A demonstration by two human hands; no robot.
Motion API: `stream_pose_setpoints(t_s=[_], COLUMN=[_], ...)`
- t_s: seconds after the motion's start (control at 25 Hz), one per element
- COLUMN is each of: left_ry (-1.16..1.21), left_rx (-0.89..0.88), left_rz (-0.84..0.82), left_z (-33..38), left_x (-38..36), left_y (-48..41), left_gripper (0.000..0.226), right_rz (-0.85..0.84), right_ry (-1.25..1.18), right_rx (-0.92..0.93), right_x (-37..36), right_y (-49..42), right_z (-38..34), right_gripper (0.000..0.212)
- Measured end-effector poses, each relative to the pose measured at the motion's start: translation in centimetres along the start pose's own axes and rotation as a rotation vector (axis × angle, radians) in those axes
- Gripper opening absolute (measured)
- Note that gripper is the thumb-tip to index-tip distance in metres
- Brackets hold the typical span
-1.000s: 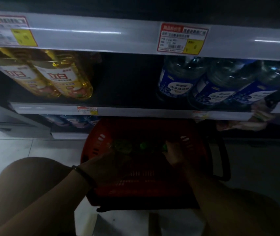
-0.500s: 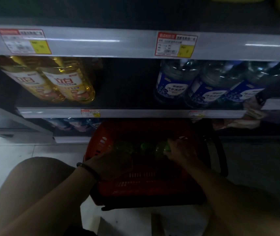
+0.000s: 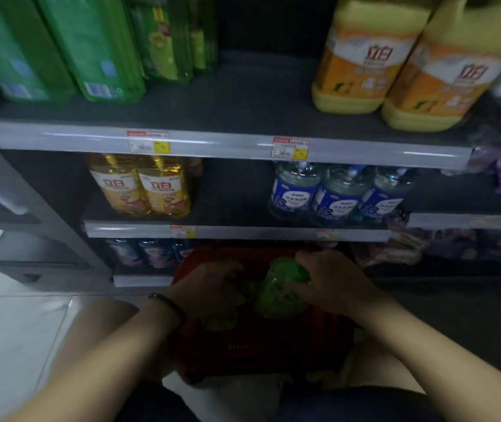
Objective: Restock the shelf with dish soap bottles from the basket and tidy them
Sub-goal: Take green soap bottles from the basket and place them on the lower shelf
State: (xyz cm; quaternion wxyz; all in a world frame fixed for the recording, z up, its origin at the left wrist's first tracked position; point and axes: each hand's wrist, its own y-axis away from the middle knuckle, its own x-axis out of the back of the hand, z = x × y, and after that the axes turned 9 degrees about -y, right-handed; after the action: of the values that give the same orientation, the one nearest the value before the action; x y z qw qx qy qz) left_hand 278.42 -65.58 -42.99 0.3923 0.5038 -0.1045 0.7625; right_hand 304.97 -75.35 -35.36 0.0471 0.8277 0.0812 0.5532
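A red basket (image 3: 258, 351) sits on the floor in front of the shelf unit. My right hand (image 3: 331, 281) grips a green dish soap bottle (image 3: 282, 290) by its upper part, lifted above the basket. My left hand (image 3: 209, 284) is curled round a second green bottle (image 3: 225, 312) lower in the basket, mostly hidden by the hand and blur. The middle shelf (image 3: 234, 231) has a dark gap between yellow bottles (image 3: 142, 187) and blue-labelled clear bottles (image 3: 334, 193). The upper shelf (image 3: 228, 141) has a gap in its centre too.
Green packs (image 3: 69, 47) stand upper left, big yellow jugs (image 3: 395, 65) upper right. Dark packets fill the bottom shelf (image 3: 148, 254) behind the basket. A neighbouring shelf (image 3: 468, 220) with purple packets runs right. Pale floor tiles (image 3: 8, 330) lie left.
The view has tilted up, showing the upper shelf. My right hand has raised a green bottle out of the basket; my left hand has closed on another one.
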Motion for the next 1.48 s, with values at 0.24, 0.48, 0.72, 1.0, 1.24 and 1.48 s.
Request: stream_pose_setpoints(t_s=[0.24, 0.48, 0.72, 1.0, 1.24, 1.48], left_ry=[0.290, 0.605, 0.613, 0.741, 0.868, 0.408], left_rx=[-0.092, -0.101, -0.058, -0.069, 0.102, 0.278], left_rz=[0.134, 0.323, 0.541, 0.617, 0.733, 0.897], left_z=[4.8, 6.5, 6.0, 5.0, 2.8, 0.4], left_x=[5.0, 11.5, 18.0, 26.8, 31.2, 33.0], left_y=[4.4, 9.3, 10.6, 8.0, 3.8, 0.1], left_gripper=[0.092, 0.068, 0.065, 0.036, 0.020, 0.060], right_rz=[0.004, 0.149, 0.228, 0.189, 0.237, 0.326], right_ry=[-0.009, -0.132, -0.635, -1.051, -1.168, -1.173], right_rx=[0.074, 0.227, 0.167, 0.196, 0.112, 0.146], right_x=[8.2, 15.4, 16.0, 12.3, 16.2, 19.6], right_y=[1.2, 1.5, -0.7, -8.3, -15.6, -22.3], right_z=[-8.4, -15.9, -15.8, -17.6, -19.4, -19.2], right_gripper=[0.038, 0.046, 0.060, 0.061, 0.033, 0.040])
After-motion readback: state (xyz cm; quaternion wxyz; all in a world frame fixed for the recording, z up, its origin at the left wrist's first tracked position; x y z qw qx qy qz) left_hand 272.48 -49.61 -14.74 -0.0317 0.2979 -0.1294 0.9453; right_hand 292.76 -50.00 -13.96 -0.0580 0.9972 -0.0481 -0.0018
